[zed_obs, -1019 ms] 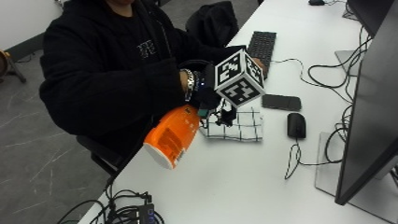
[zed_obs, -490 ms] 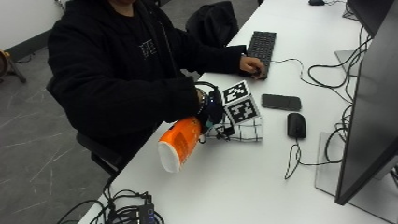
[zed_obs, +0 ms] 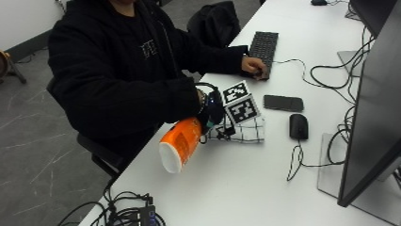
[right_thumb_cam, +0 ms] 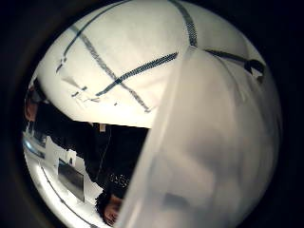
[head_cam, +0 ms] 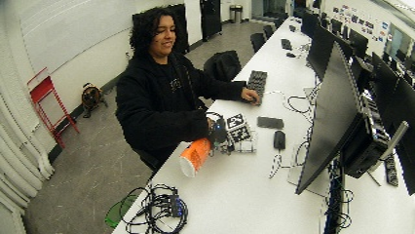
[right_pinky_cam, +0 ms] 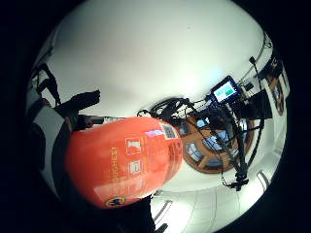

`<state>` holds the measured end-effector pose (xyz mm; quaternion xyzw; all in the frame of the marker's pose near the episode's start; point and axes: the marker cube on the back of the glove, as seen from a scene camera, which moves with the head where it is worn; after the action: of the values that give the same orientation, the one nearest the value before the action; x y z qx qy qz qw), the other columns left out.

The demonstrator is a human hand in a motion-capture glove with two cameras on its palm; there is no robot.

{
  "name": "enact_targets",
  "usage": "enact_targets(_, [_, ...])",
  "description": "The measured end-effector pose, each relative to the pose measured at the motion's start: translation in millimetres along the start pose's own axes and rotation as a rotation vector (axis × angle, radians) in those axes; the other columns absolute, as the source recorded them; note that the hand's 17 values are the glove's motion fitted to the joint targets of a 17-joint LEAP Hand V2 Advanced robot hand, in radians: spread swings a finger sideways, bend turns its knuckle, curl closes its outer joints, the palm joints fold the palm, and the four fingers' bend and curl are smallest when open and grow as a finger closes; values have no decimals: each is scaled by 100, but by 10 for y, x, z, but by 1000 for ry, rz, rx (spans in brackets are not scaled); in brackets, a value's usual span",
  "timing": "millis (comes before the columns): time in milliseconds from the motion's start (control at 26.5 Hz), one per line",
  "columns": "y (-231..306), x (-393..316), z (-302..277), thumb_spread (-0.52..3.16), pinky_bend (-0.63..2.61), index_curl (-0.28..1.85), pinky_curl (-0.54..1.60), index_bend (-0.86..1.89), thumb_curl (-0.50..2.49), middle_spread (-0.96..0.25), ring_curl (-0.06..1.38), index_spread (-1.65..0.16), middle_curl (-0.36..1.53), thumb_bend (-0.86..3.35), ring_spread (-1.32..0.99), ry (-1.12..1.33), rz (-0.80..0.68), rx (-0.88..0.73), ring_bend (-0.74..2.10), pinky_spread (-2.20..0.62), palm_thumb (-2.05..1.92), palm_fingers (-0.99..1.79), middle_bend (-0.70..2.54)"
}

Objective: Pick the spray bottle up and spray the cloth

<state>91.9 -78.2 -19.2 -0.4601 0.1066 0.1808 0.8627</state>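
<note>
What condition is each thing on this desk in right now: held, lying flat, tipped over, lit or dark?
Spray bottle: orange, tilted with its base out toward the table edge, held at the top.
Gloved right hand: grips the bottle's head, over the cloth.
Cloth: white checked, lying flat on the table.
Bare hand: rests by the keyboard.
Phone: flat, screen dark.
Mouse: untouched.

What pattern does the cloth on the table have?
The white cloth has a thin dark grid of lines, clearest in the thumb side palm view.
</note>
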Motion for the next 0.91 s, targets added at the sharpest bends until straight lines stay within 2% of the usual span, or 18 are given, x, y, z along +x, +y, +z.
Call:
enact_targets(151, [216, -65, -189, 46, 46, 61, 40, 29, 82, -20, 49, -28, 58, -3, -22, -28, -72, 82, 74, -30, 93, 136, 65])
enact_targets(490, [830, -544, -1002, 47, 46, 61, 40, 28, 82, -20, 49, -29, 57, -3, -22, -185, -441, 433, 74, -29, 93, 136, 65])
enact_targets(905, [849, -1376, -1802, 48, 45, 62, 39, 27, 83, -21, 49, -29, 57, -3, -22, -464, -874, 764, 74, -30, 93, 136, 64])
